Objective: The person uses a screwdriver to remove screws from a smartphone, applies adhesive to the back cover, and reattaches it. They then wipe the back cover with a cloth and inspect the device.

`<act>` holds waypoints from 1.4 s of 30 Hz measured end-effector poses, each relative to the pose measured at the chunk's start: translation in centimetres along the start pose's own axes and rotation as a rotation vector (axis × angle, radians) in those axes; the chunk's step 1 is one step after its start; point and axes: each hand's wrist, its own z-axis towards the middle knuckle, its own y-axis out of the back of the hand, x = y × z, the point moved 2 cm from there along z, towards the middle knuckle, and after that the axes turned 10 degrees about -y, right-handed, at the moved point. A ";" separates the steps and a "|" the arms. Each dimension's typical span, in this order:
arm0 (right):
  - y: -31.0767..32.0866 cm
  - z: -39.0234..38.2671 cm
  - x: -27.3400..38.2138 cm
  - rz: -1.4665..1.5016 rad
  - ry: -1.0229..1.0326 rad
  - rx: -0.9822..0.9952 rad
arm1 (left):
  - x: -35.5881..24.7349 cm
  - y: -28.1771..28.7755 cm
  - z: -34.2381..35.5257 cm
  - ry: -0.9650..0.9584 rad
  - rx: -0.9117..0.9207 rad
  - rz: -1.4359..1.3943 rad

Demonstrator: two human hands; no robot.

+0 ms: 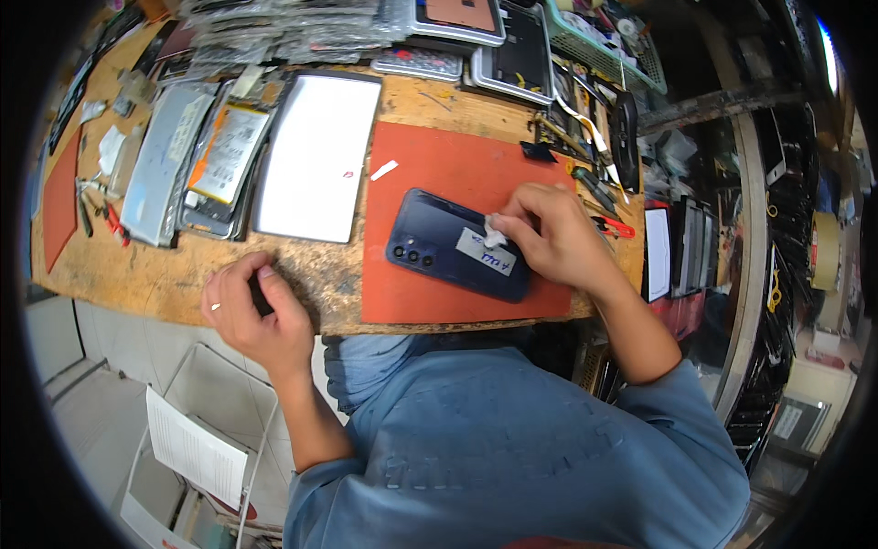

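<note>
A dark blue phone (441, 240) lies back side up on an orange-red mat (448, 151), its camera lenses toward the left. A pale handwritten label (487, 252) sticks to its back. My right hand (556, 233) pinches a small crumpled white tissue (495, 231) against the phone's back, at the label's upper edge. At the front edge of the wooden bench rests my left hand (261, 306), loosely curled, a gap between thumb and fingers and nothing visible in it. It is left of the mat, apart from the phone.
Left of the mat lie a white screen panel (318, 156), an opened device with a battery (224, 157) and red-handled pliers (116, 224). Wrapped parts (283, 32) are stacked at the back. Several tools (594, 183) and a green basket (608, 50) stand right. A white paper scrap (385, 170) lies on the mat.
</note>
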 end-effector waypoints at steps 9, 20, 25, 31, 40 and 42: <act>-4.1 -10.7 -1.0 -0.078 -0.026 -0.495 | 0.4 -0.4 -0.5 0.068 0.004 -0.077; -6.7 -5.2 4.8 -0.425 0.630 -0.406 | 0.2 -0.1 -0.3 0.034 0.022 -0.053; -7.8 1.2 8.6 -0.413 0.679 -0.247 | -0.1 0.0 0.2 -0.005 -0.001 -0.051; -4.1 4.1 5.4 -0.292 0.350 -0.190 | -0.8 0.0 0.4 0.088 0.001 -0.241; -2.6 -9.2 -1.4 -0.206 0.065 -0.467 | -11.2 -2.6 6.3 -0.446 0.601 -0.594; -4.8 -11.3 0.2 -0.277 0.170 -0.552 | -12.5 -3.7 6.7 -0.623 0.731 -0.498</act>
